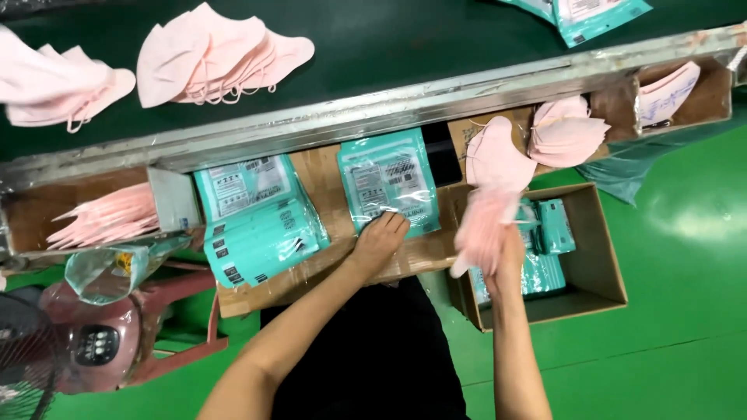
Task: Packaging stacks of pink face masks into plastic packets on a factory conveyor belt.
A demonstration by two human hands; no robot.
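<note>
1. Pressing flat, the left hand (379,241) rests its released fingers (391,224) on a teal pouch (387,183) lying on the cardboard desk (327,264).
2. Right hand (506,260) fingers are clenched around blurred pink masks (489,210).
3. Just beyond them sits another mask stack (568,132); below, an open box (599,264) of pouches.

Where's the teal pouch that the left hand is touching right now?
The pouch lies mid-frame on the cardboard worktop, under the left hand, right of the pouch stack and left of the pink masks in the right hand.
</note>
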